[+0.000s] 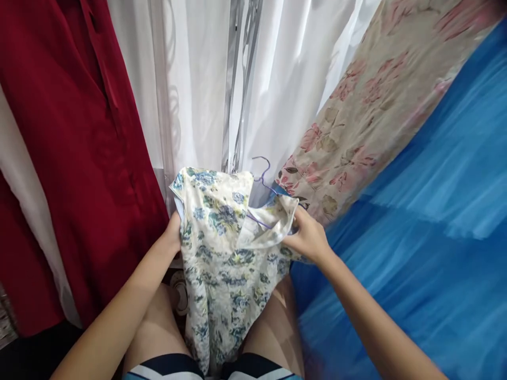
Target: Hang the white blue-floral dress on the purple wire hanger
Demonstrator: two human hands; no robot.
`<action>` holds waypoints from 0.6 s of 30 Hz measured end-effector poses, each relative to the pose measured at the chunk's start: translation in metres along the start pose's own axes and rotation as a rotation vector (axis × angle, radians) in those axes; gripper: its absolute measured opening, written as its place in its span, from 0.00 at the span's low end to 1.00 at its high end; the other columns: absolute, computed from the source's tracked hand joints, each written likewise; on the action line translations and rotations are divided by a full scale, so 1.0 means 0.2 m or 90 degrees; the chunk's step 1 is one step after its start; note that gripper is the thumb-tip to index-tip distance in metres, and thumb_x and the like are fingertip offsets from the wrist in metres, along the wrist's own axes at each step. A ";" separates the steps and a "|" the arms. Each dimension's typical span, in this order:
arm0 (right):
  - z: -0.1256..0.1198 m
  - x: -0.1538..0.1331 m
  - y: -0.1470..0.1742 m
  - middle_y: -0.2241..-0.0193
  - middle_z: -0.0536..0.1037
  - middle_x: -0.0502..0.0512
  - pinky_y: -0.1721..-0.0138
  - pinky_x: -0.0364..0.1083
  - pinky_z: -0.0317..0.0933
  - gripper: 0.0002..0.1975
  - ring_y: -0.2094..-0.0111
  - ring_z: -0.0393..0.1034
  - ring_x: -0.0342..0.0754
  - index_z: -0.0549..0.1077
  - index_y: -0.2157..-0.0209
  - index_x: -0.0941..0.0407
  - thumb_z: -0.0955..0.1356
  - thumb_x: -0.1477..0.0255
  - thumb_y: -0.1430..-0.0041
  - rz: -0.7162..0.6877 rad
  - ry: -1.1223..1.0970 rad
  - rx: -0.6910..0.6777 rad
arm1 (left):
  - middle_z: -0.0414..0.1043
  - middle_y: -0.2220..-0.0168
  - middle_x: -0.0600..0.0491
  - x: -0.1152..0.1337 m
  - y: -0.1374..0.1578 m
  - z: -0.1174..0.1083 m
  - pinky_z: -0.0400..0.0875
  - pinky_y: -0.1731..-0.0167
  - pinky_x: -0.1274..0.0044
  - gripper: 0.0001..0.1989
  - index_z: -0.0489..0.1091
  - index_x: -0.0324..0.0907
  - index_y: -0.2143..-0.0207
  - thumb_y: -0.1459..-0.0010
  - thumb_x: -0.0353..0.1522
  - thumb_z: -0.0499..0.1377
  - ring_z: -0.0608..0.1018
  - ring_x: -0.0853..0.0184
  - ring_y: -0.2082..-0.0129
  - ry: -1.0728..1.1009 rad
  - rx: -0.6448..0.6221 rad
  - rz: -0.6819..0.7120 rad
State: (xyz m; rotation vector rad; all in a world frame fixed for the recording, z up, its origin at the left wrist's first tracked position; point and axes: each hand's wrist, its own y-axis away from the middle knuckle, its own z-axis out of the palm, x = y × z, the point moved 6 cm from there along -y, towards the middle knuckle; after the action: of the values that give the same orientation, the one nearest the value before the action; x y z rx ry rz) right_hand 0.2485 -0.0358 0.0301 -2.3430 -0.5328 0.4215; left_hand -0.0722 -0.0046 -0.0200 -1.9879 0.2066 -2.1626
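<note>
A cream dress with blue and green flowers point(225, 264) hangs down over my lap between both hands. A thin purple hanger point(263, 177) runs inside its neckline, with the hook sticking up above the cloth. At the left armhole, my left hand point(173, 232) grips the garment's edge; most of its fingers are hidden in or behind the fabric. On the other side, my right hand point(307, 235) pinches the dress by the shoulder near the neckline, thumb in front and fingers behind.
Dark red cloth point(91, 174) hangs at the left. White curtains point(198, 89) fall straight ahead. To the right hang a beige cloth with pink flowers point(356, 126) and a large blue fabric point(428, 237), close beside my right arm.
</note>
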 end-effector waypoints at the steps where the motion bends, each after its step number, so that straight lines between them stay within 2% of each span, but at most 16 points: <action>1: -0.02 -0.01 -0.05 0.57 0.75 0.57 0.65 0.48 0.65 0.37 0.62 0.74 0.57 0.63 0.39 0.51 0.71 0.60 0.51 -0.014 0.013 -0.009 | 0.79 0.65 0.47 -0.02 0.03 -0.03 0.75 0.56 0.60 0.36 0.72 0.39 0.54 0.41 0.59 0.44 0.80 0.50 0.57 0.037 0.029 0.004; 3: -0.03 -0.06 -0.14 0.56 0.75 0.56 0.65 0.48 0.64 0.40 0.60 0.73 0.58 0.62 0.38 0.50 0.72 0.59 0.54 -0.056 0.039 -0.027 | 0.79 0.59 0.49 -0.07 0.10 -0.09 0.74 0.51 0.61 0.37 0.68 0.43 0.45 0.40 0.59 0.42 0.78 0.52 0.50 0.112 0.105 0.032; 6: -0.02 -0.13 -0.20 0.52 0.74 0.58 0.64 0.48 0.63 0.44 0.58 0.73 0.59 0.60 0.37 0.52 0.73 0.59 0.56 -0.117 0.075 -0.048 | 0.77 0.51 0.50 -0.16 0.23 -0.13 0.72 0.46 0.63 0.35 0.66 0.46 0.42 0.38 0.58 0.43 0.74 0.54 0.44 0.149 0.180 0.051; 10: 0.01 -0.13 -0.14 0.46 0.70 0.63 0.61 0.51 0.65 0.44 0.53 0.71 0.62 0.60 0.37 0.56 0.72 0.60 0.56 -0.183 0.065 -0.090 | 0.72 0.43 0.51 -0.28 0.36 -0.15 0.67 0.41 0.66 0.28 0.66 0.48 0.42 0.43 0.44 0.63 0.70 0.57 0.40 0.118 0.207 0.040; 13: 0.01 -0.17 -0.04 0.36 0.60 0.63 0.46 0.60 0.58 0.40 0.42 0.60 0.68 0.61 0.38 0.53 0.71 0.65 0.54 -0.228 0.011 -0.061 | 0.72 0.43 0.50 -0.33 0.43 -0.14 0.66 0.40 0.65 0.28 0.69 0.46 0.44 0.47 0.38 0.68 0.70 0.56 0.40 0.129 0.207 0.021; 14: 0.01 -0.19 0.01 0.35 0.58 0.62 0.43 0.63 0.54 0.37 0.39 0.55 0.69 0.61 0.38 0.52 0.70 0.66 0.52 -0.222 -0.023 -0.031 | 0.72 0.44 0.49 -0.35 0.44 -0.14 0.66 0.40 0.64 0.27 0.70 0.44 0.45 0.47 0.38 0.68 0.71 0.55 0.41 0.130 0.211 0.013; 16: 0.06 -0.24 0.14 0.38 0.63 0.62 0.41 0.65 0.51 0.31 0.38 0.55 0.68 0.64 0.41 0.51 0.68 0.66 0.47 -0.150 -0.134 0.033 | 0.74 0.45 0.48 -0.37 0.47 -0.14 0.67 0.41 0.63 0.26 0.71 0.42 0.46 0.47 0.38 0.68 0.72 0.53 0.42 0.114 0.234 0.009; 18: 0.20 -0.28 0.31 0.51 0.73 0.62 0.48 0.61 0.59 0.17 0.48 0.66 0.63 0.69 0.49 0.50 0.66 0.66 0.41 0.007 -0.305 0.072 | 0.74 0.46 0.48 -0.39 0.48 -0.14 0.67 0.41 0.63 0.26 0.71 0.42 0.47 0.47 0.38 0.68 0.72 0.53 0.42 0.086 0.255 0.010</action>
State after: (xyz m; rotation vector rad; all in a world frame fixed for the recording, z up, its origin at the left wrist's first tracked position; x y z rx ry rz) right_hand 0.1990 -0.0836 -0.0326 -2.1352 -0.6951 1.0033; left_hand -0.0898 -0.0803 -0.1208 -1.6167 -0.1788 -2.1243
